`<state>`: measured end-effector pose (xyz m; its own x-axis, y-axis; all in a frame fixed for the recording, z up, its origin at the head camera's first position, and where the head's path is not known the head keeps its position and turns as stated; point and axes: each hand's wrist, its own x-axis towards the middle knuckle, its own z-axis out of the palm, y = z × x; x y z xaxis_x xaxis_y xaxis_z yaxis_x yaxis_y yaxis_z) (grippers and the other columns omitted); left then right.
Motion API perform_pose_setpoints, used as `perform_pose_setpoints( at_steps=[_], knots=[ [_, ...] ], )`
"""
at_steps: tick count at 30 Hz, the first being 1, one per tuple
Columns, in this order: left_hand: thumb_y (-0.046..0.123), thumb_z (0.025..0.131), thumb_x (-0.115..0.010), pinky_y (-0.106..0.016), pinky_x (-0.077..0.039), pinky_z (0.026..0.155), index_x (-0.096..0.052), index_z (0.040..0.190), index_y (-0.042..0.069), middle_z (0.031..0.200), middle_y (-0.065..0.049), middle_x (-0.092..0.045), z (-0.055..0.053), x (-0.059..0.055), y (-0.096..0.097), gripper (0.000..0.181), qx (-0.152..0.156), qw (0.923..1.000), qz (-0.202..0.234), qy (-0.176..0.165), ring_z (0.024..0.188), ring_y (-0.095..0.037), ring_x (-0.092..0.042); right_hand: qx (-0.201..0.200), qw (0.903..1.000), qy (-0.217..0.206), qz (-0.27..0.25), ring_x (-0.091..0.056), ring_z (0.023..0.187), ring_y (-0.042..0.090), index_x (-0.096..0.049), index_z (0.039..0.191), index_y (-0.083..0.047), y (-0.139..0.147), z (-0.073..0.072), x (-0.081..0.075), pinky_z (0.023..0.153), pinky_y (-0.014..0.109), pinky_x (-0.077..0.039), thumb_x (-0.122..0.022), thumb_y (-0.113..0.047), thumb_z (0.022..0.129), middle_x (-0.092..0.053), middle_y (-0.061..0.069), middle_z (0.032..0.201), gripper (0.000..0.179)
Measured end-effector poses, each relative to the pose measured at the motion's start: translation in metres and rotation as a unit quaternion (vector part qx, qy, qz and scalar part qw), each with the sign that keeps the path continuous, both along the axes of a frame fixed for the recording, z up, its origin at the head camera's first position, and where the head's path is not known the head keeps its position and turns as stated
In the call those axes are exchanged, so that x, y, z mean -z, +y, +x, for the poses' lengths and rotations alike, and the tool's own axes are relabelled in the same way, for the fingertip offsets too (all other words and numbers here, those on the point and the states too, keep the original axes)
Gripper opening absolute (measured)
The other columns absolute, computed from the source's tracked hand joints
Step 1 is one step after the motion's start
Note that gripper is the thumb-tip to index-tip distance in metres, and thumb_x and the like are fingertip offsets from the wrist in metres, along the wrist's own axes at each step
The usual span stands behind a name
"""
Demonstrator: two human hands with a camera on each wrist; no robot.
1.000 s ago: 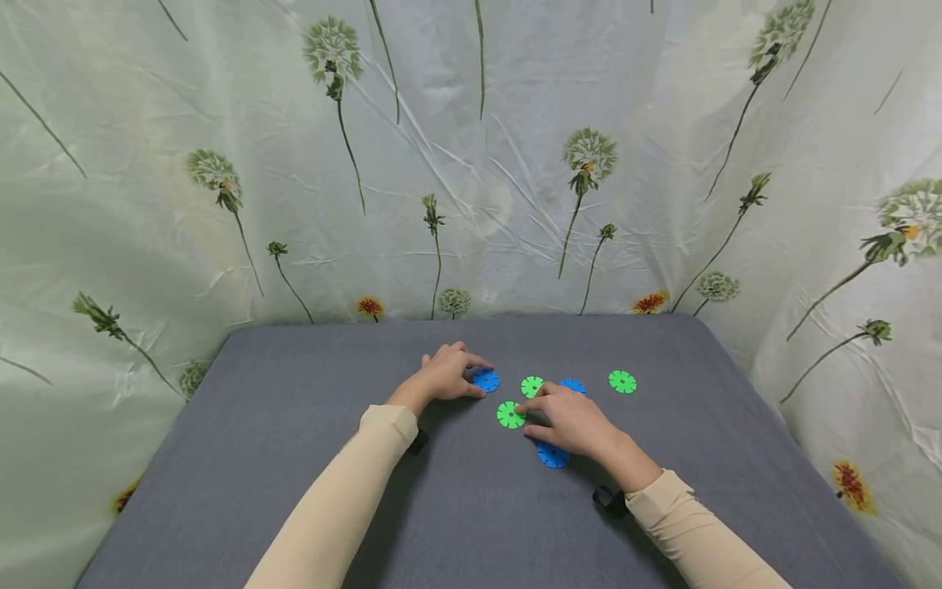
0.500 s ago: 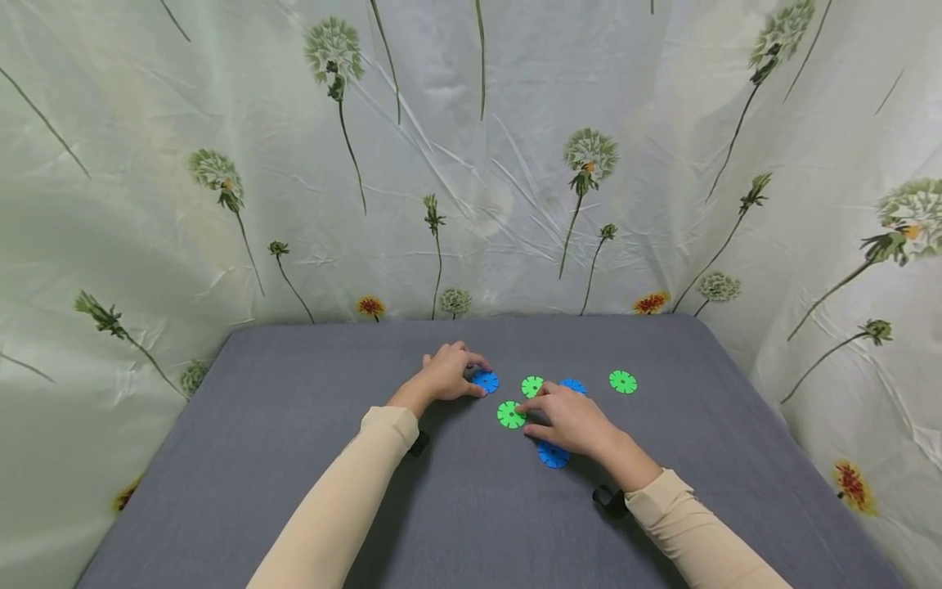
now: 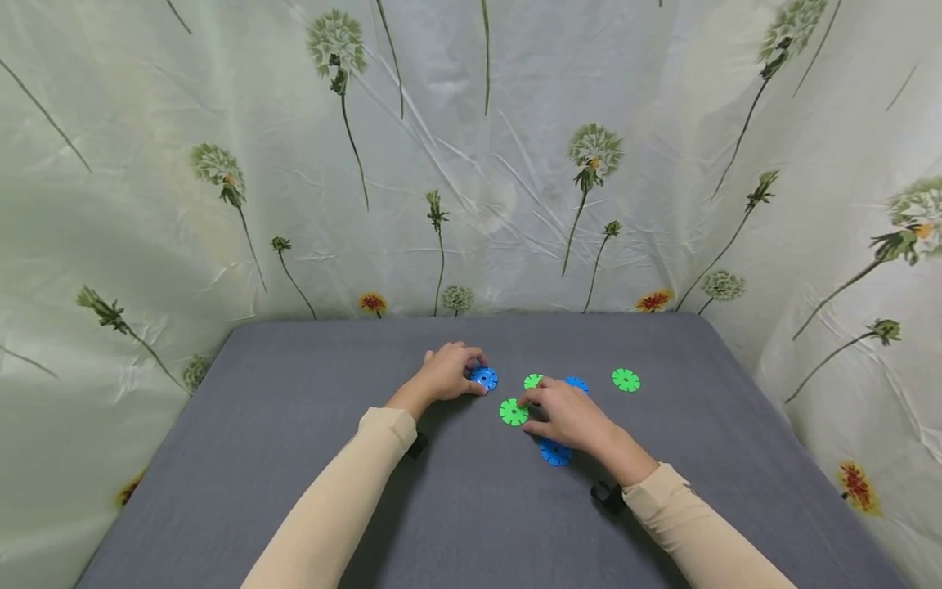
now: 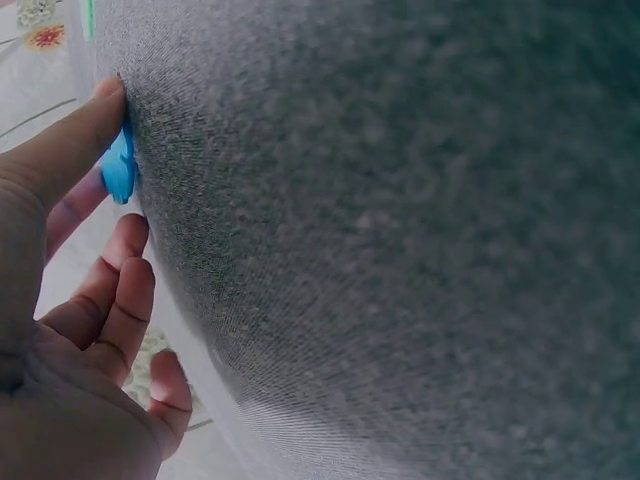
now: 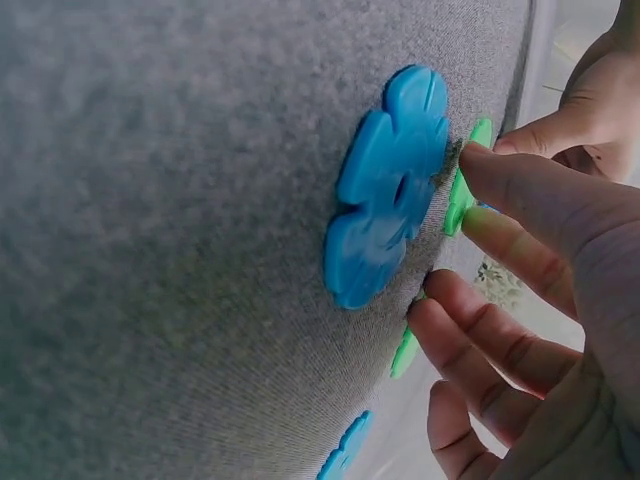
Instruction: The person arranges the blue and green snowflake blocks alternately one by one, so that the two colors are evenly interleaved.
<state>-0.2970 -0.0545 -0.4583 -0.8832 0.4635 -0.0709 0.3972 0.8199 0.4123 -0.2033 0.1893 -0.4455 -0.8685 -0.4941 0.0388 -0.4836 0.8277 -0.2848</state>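
My left hand (image 3: 444, 374) pinches a slotted blue plastic disc (image 3: 486, 379) between thumb and index finger. It appears tilted off the table. In the left wrist view that blue disc (image 4: 119, 172) shows edge-on past the thumb; the other fingers are loosely bent. Over the right cluster of discs is my right hand (image 3: 570, 417). Its thumb and index finger are apart at the right edge of a green slotted disc (image 3: 512, 413); whether they touch it is unclear. Beneath this hand lies another blue disc (image 3: 555, 454), flat on the cloth, large in the right wrist view.
Behind the right hand lie a partly covered green disc (image 3: 533, 381) and a blue disc (image 3: 577, 383). Another green disc (image 3: 626, 380) lies farther right. The table (image 3: 294, 458) has a grey cloth. A flower-print curtain (image 3: 471, 164) hangs behind it.
My left hand has tilted the blue disc slightly. The right index finger has drawn back from the green disc's face toward its edge. The head view has shifted a little.
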Motion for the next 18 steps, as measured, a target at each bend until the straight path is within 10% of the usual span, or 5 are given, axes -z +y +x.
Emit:
perform_pose_setpoints(
  at_steps=[18],
  knots=[
    [0.032, 0.093, -0.088, -0.041, -0.051, 0.085, -0.074, 0.134, 0.027, 0.109, -0.004, -0.069, 0.004, -0.001, -0.011, 0.044, 0.019, 0.9993, 0.032, -0.003, 0.095, -0.019, -0.059, 0.004, 0.9980, -0.064, 0.000, -0.056, 0.088, 0.012, -0.076, 0.134, -0.010, -0.008, -0.010, -0.004, 0.079, 0.033, -0.052, -0.088, -0.024, 0.092, -0.067, 0.006, 0.110, 0.046]
  ],
)
